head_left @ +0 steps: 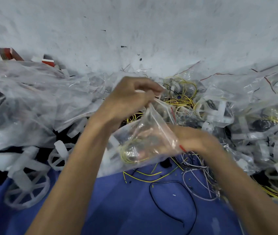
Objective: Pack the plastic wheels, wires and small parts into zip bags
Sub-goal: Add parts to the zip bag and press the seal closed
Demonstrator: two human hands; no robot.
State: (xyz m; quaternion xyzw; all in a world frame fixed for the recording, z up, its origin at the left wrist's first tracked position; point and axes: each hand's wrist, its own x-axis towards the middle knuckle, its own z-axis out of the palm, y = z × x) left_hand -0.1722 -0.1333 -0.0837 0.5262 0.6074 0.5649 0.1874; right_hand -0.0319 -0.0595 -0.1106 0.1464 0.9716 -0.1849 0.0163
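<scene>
A clear zip bag (145, 141) with a red-lined seal hangs between my hands above the blue cloth. Yellow wire and pale parts show through its lower part. My left hand (128, 100) pinches the bag's top edge at its far corner. My right hand (194, 141), blurred, grips the near end of the seal by the red mark. White plastic wheels (27, 190) lie at the lower left. Loose yellow, black and white wires (173, 180) lie on the cloth below the bag.
Heaps of clear plastic bags (38, 92) cover the left and right. More yellow wire (182, 94) and white parts (216, 112) are piled behind the bag. Red-and-white boxes (11, 54) sit at far left. A grey scuffed surface (134, 28) spreads beyond; blue cloth (126, 209) lies in front.
</scene>
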